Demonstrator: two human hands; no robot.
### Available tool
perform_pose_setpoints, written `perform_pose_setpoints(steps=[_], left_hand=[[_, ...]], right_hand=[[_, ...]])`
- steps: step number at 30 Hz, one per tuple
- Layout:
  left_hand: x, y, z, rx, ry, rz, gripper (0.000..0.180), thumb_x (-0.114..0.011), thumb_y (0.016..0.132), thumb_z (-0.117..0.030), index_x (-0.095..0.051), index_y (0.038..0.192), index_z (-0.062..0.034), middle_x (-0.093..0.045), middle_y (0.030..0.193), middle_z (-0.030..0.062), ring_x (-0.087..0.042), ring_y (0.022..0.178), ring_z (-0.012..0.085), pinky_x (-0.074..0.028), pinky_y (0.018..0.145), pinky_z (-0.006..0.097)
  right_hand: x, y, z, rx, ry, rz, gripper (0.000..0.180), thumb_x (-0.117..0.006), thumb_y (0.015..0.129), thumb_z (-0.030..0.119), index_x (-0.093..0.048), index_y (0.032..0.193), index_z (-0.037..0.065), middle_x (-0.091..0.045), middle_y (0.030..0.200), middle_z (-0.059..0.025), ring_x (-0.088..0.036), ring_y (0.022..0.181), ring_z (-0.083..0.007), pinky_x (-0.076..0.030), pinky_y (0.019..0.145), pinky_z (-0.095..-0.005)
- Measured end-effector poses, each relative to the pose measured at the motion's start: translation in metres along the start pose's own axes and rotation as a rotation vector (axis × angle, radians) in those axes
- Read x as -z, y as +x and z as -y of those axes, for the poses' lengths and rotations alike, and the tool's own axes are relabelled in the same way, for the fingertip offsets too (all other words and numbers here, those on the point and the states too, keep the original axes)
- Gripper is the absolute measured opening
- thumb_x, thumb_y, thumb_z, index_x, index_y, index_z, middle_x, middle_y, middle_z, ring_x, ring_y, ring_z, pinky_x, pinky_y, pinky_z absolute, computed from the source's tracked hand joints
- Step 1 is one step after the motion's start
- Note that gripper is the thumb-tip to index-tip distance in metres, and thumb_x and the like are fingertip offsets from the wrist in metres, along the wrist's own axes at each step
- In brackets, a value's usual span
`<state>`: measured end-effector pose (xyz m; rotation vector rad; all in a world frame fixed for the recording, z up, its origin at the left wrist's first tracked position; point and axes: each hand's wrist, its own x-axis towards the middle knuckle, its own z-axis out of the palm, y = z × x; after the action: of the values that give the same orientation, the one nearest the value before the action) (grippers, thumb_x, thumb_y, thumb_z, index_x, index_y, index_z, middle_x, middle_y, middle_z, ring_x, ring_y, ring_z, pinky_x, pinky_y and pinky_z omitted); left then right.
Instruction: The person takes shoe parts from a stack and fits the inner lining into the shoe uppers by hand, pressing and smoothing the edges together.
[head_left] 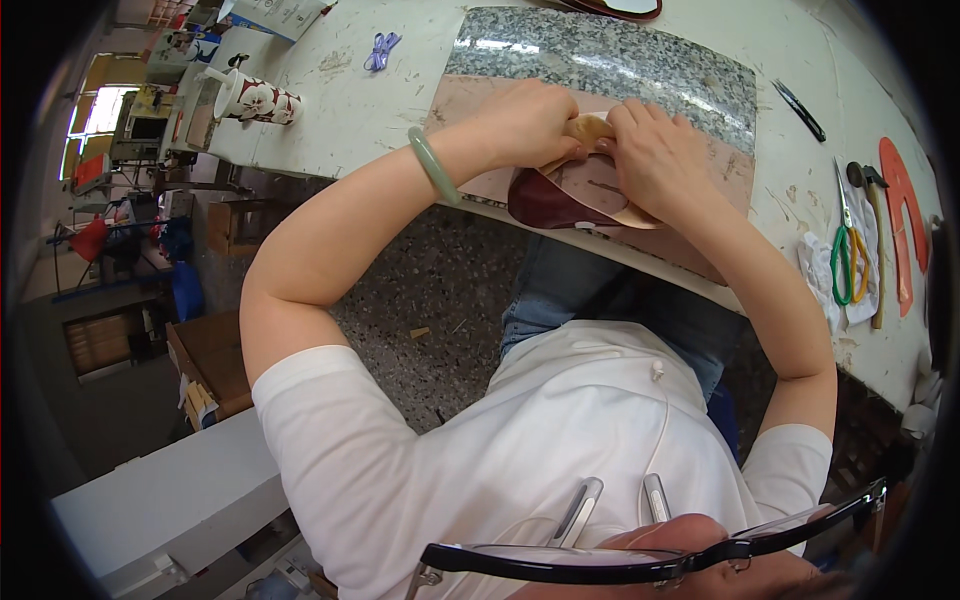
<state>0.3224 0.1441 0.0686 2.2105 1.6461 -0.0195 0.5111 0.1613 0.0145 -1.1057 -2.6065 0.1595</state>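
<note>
A curved, glossy dark red leather piece with a tan inner side, shaped like a shoe upper, is held at the near edge of the worktable. My left hand pinches its far, tan end, fingers closed and a green bangle on the wrist. Close beside it, my right hand grips the same end with bent fingers, and the piece's right side runs beneath that palm. Its red side loops toward me over the table edge. Under both hands lies a pinkish board, with a speckled grey stone slab beyond it.
On the right lie a black pen-like tool, scissors with green and yellow handles, a hammer and an orange-red template. To the left are a patterned cup and a purple cord bundle. Cardboard boxes stand lower left.
</note>
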Motion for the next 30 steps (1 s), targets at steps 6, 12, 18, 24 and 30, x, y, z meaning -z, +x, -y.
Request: perform_pose_setpoints(steps=[6,12,18,24,30], left_hand=[[-0.003,-0.013,0.005,-0.084,0.095,-0.087,0.035,-0.077,0.074,-0.032,-0.068,0.084,0.0000,-0.065,0.079,0.0196,-0.062,0.085,0.0361,-0.048,0.075,0.043],[0.011,0.005,0.005,-0.080,0.127,0.092,0.030,-0.078,0.072,-0.030,-0.070,0.083,-0.0033,-0.067,0.088,0.0162,-0.054,0.098,0.0363,-0.043,0.086,0.043],[0.020,0.017,0.019,-0.142,0.072,0.191,0.032,-0.081,0.068,-0.031,-0.073,0.086,-0.0055,-0.067,0.083,0.0125,-0.055,0.093,0.0337,-0.044,0.086,0.041],[0.014,0.017,0.029,-0.062,-0.004,0.181,0.037,-0.082,0.067,-0.034,-0.072,0.085,-0.0032,-0.065,0.086,0.0127,-0.054,0.090,0.0331,-0.045,0.082,0.040],[0.012,0.017,0.034,-0.054,0.021,0.173,0.038,-0.081,0.068,-0.037,-0.068,0.079,-0.0031,-0.061,0.084,0.0099,-0.050,0.091,0.0317,-0.044,0.081,0.042]], right_hand=[[-0.010,0.005,-0.029,0.077,-0.025,-0.247,0.027,-0.065,0.083,0.030,-0.059,0.102,0.011,-0.057,0.096,-0.0019,-0.053,0.096,-0.0217,-0.037,0.078,-0.0376],[0.014,0.016,-0.025,0.283,0.151,-0.142,0.037,-0.077,0.071,0.031,-0.063,0.101,0.013,-0.057,0.107,-0.0012,-0.050,0.107,-0.0227,-0.038,0.090,-0.0381],[0.008,0.032,-0.017,0.241,0.272,-0.018,0.036,-0.080,0.067,0.025,-0.062,0.097,0.013,-0.057,0.103,-0.0012,-0.050,0.105,-0.0231,-0.037,0.090,-0.0375],[0.005,0.035,-0.014,0.369,0.244,-0.127,0.030,-0.079,0.067,0.016,-0.064,0.092,0.011,-0.058,0.100,-0.0029,-0.052,0.102,-0.0229,-0.039,0.087,-0.0365],[0.003,0.047,-0.013,0.213,0.442,0.139,0.025,-0.075,0.072,0.021,-0.065,0.089,0.005,-0.065,0.082,-0.0129,-0.060,0.085,-0.0317,-0.047,0.074,-0.0401]])
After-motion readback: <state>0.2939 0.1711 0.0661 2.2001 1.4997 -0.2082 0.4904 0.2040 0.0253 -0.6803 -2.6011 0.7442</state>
